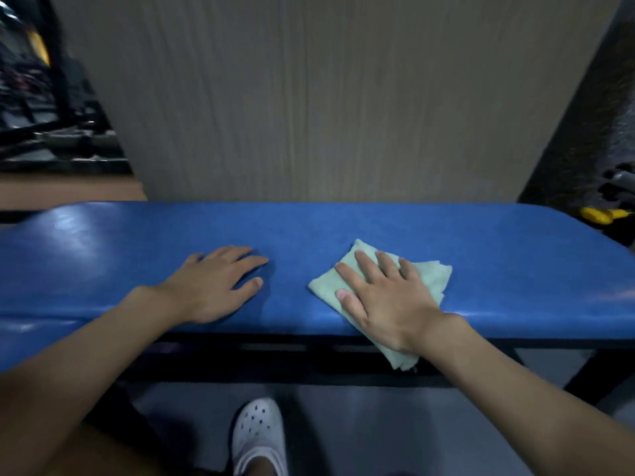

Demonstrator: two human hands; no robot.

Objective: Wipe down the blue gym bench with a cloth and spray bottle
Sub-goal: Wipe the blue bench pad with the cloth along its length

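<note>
The blue gym bench [343, 228] runs left to right across the view. A folded pale green cloth [431, 276] lies on its pad right of centre, one end hanging over the near edge. My right hand [381, 297] presses flat on the cloth with straight, spread fingers. My left hand [216, 283] rests flat on the bare pad left of centre, holding nothing. No spray bottle is in view.
A grey wood-grain panel [326, 97] stands right behind the bench. Dark gym equipment [44, 125] sits at the far left, and a yellow-handled item [601, 214] at the far right. My white clog [257, 438] is on the grey floor under the bench's near edge.
</note>
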